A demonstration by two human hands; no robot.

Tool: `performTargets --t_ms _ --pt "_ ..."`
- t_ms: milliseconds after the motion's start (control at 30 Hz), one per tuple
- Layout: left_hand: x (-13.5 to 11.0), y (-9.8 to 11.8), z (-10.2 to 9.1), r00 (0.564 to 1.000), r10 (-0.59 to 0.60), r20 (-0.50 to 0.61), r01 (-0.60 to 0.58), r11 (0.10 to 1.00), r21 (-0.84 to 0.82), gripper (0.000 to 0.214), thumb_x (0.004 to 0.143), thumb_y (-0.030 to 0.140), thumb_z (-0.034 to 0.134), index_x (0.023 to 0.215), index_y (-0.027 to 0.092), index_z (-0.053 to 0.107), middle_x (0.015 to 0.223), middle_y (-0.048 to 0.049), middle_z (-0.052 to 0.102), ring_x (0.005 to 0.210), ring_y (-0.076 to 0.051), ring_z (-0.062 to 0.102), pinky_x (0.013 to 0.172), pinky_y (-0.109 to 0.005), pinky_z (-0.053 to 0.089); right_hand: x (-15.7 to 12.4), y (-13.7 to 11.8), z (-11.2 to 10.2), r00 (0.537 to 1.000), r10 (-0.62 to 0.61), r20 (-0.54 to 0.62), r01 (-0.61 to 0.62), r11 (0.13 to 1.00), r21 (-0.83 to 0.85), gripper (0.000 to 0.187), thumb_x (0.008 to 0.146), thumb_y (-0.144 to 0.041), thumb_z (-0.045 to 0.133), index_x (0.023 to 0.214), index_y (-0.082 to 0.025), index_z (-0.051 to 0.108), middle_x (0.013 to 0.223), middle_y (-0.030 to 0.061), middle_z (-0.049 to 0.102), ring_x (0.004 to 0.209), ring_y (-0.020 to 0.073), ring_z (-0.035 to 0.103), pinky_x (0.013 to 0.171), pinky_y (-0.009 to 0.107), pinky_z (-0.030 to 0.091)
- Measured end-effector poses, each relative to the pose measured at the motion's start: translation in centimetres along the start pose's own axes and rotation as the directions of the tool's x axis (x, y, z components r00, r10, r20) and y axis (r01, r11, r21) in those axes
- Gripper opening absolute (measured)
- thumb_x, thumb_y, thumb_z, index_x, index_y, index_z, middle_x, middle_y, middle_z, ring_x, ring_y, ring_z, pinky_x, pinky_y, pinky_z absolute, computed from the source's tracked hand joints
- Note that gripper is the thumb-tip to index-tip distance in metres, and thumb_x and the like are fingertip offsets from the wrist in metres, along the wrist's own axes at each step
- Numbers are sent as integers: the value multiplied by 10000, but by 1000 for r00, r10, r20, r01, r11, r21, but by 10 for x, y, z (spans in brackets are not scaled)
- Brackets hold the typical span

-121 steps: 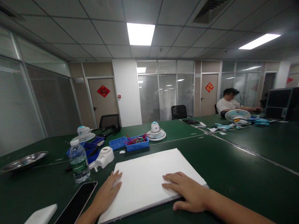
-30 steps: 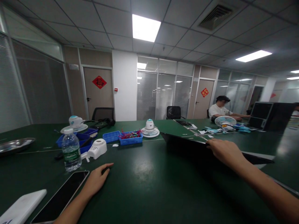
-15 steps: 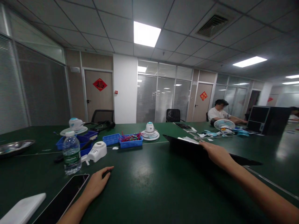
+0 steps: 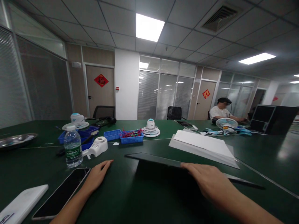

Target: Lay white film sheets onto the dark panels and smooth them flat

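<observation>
My right hand (image 4: 207, 179) grips the upper edge of a thin, flat black board (image 4: 155, 160), which is tilted above the green table. Whether it is a folder or a clipboard I cannot tell. Just beyond it lies a stack of white paper sheets (image 4: 201, 144). My left hand (image 4: 98, 175) rests on the table with its fingers stretched out, holding nothing. Beside its wrist is a smartphone (image 4: 63, 193) with a dark screen, and further left lies a white slab-like object (image 4: 23, 202) with dark marks on it.
Past my left hand stand a water bottle (image 4: 73, 149) and a white plastic housing (image 4: 99, 146). Further back are blue trays (image 4: 132, 140), one with tangled red wires, and a small white fan (image 4: 150, 129). A co-worker (image 4: 221, 112) sits at the right near a black computer case (image 4: 263, 118).
My right hand has drawn the black board nearer and to the left, off the white sheets, which now lie uncovered. My left hand has stayed by the smartphone.
</observation>
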State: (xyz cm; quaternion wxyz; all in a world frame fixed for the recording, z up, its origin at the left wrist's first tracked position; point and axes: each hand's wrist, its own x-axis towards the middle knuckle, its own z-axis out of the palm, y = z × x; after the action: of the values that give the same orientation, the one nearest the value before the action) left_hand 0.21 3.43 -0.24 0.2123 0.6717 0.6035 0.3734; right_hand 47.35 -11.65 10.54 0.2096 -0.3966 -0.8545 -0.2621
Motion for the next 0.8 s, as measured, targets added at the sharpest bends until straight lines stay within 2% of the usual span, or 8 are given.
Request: performTargets --t_ms 167,300,367,433,467,533,667,800 --pt "-1 4 -1 999 -17 -41 17 1000 -16 664 936 609 303 1242 181 710 1365 -95 673 1352 -315 538 1160 -493 361 5 -53 34 983 -174 51 163 970 179 436 912 -157 470 1334 -189 576 1289 100 689 1104 241 685 900 372 562" --pt "-2 7 -1 999 28 -17 -28 1000 -11 628 920 603 353 1259 203 700 1361 -68 676 1325 -302 570 1155 -476 381 7 -43 77 936 -302 182 196 874 444 386 975 -424 525 1313 -253 594 1314 50 677 1223 203 612 1051 356 468" --pt "-2 7 3 998 64 20 -64 998 9 600 871 602 471 1265 209 696 1382 -69 659 1321 -302 573 1156 -465 383 7 -11 100 944 -232 235 101 881 462 385 994 -433 484 1322 -264 593 1326 46 666 1280 180 566 1105 350 416" --pt "-3 6 7 994 90 55 -93 995 45 582 800 586 592 1239 225 715 1418 -76 627 1372 -317 517 1173 -477 353 1 37 122 953 0 303 -93 952 292 399 1001 -411 451 1356 -277 574 1411 45 604 1361 181 487 1153 378 357" --pt "-4 6 9 993 96 70 -101 993 66 564 769 575 634 1209 237 734 1427 -78 618 1402 -326 477 1182 -491 332 -6 64 131 932 170 321 -229 961 156 405 991 -438 450 1356 -313 573 1453 16 569 1385 170 458 1163 372 341" --pt "-5 6 11 991 95 90 -105 989 107 522 739 560 673 1156 258 763 1433 -79 610 1441 -334 418 1195 -511 298 -24 119 145 882 359 305 -386 922 33 465 963 -435 462 1368 -237 574 1495 104 516 1399 249 442 1162 468 330" --pt "-4 7 12 992 81 99 -96 983 157 515 755 574 656 1165 280 759 1445 -69 596 1452 -327 396 1196 -511 295 -68 203 168 680 699 222 -675 715 -181 640 934 -535 353 1365 -119 579 1498 254 459 1407 443 378 1074 709 292" --pt "0 5 14 994 58 92 -74 981 178 511 764 593 645 1167 299 756 1447 -51 589 1459 -330 378 1195 -528 293 -95 248 200 535 822 194 -778 569 -266 849 854 -678 343 1456 -98 490 1576 251 336 1458 462 261 1110 705 206"
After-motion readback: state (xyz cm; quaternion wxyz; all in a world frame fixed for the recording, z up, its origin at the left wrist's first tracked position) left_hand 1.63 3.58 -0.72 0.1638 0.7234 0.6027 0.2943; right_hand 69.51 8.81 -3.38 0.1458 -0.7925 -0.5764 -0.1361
